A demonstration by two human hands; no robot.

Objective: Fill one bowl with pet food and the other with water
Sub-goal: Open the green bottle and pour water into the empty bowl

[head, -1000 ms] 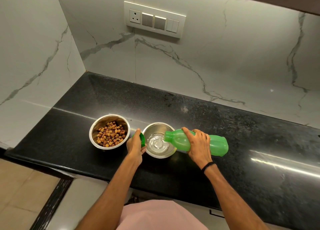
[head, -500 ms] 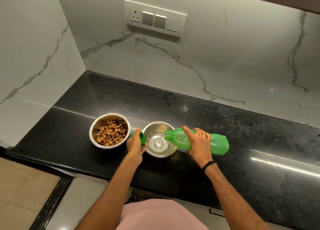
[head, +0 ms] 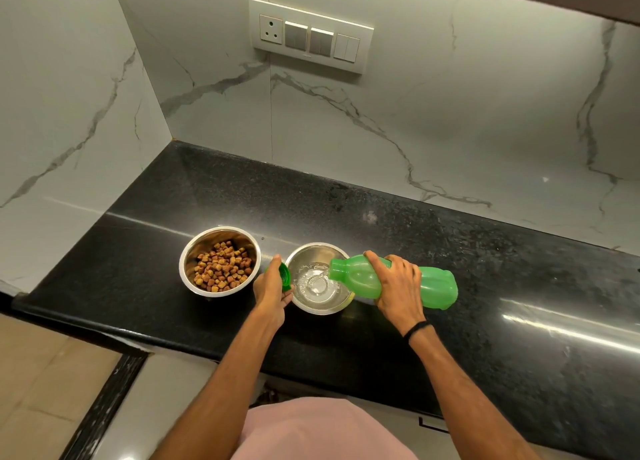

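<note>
Two steel bowls stand side by side on the black counter (head: 346, 210). The left bowl (head: 194, 251) holds brown pet food kibble (head: 221, 265). The right bowl (head: 304, 251) has rippling water in its bottom. My right hand (head: 394, 286) grips a green plastic bottle (head: 436, 286) lying almost level, its open mouth over the right bowl. My left hand (head: 272, 293) holds the green bottle cap (head: 284, 276) just left of that bowl's rim.
White marble walls close the counter at the back and left, forming a corner. A switch panel (head: 311, 35) sits on the back wall. The counter's front edge runs near my body, with floor tiles (head: 41, 390) below at left.
The bottle stays tipped over the right bowl and the water in it keeps rippling. Both hands hold nearly the same place.
</note>
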